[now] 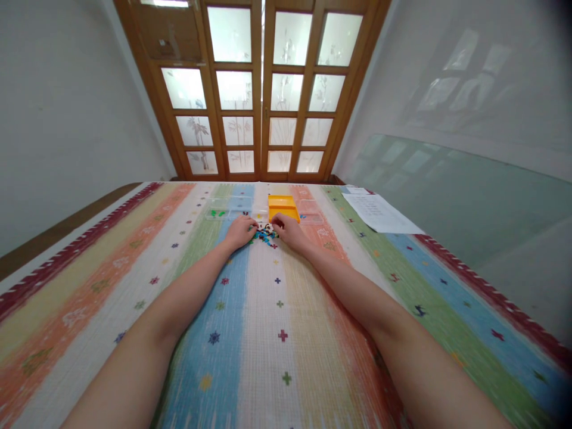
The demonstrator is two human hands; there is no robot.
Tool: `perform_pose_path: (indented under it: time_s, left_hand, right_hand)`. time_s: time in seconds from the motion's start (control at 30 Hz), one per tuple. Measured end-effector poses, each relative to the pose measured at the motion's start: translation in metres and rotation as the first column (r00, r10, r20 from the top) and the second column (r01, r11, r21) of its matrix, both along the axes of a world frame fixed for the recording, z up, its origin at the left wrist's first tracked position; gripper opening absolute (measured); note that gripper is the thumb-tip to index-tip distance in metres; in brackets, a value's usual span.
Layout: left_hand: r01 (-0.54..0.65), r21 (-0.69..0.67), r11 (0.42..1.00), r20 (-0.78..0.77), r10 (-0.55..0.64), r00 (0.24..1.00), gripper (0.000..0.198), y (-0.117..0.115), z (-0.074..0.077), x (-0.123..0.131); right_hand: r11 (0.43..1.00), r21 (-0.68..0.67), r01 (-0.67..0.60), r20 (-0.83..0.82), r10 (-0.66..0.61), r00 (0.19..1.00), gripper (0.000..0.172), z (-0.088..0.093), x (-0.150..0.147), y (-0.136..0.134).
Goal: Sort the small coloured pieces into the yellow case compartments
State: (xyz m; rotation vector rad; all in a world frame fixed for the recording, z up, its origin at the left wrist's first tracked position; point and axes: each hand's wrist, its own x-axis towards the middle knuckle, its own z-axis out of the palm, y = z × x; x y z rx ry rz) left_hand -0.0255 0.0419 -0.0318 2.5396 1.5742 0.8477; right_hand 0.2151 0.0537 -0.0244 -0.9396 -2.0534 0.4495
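Both my arms reach far forward over a striped cloth. My left hand (241, 229) and my right hand (286, 229) rest on either side of a small heap of tiny coloured pieces (266, 233), blue, black and red. The fingers of both hands curl down at the heap's edges; whether they hold any piece is too small to see. Just beyond the heap stands a yellow tray (283, 207). To its left lie clear trays (230, 210), one with a few green pieces (218, 213) in it.
The striped cloth (277, 322) with small cross motifs covers the whole surface. A white printed sheet (379, 213) lies at the back right. Another clear tray (309, 212) sits right of the yellow one. A wooden glazed door (261, 89) stands behind; walls flank both sides.
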Motion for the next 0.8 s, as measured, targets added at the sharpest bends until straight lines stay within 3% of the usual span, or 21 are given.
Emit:
perform_pose_path:
  time_s: [0.2, 0.47, 0.8]
  left_hand:
    - [-0.078, 0.008, 0.997, 0.021, 0.078, 0.997, 0.022, 0.004, -0.001, -0.007]
    - [-0.112, -0.018, 0.993, 0.027, 0.113, 0.993, 0.022, 0.004, 0.003, -0.009]
    - [-0.062, -0.022, 0.998, 0.023, 0.063, 0.998, 0.023, 0.003, 0.000, -0.006]
  right_hand:
    - [0.998, 0.010, 0.070, 0.084, -0.070, 0.994, 0.020, 0.005, -0.015, 0.019]
    - [0.990, 0.106, 0.092, 0.273, -0.118, 0.955, 0.034, -0.001, -0.026, 0.039]
    - [0.992, 0.123, 0.010, 0.276, -0.044, 0.960, 0.019, 0.001, -0.006, 0.031]
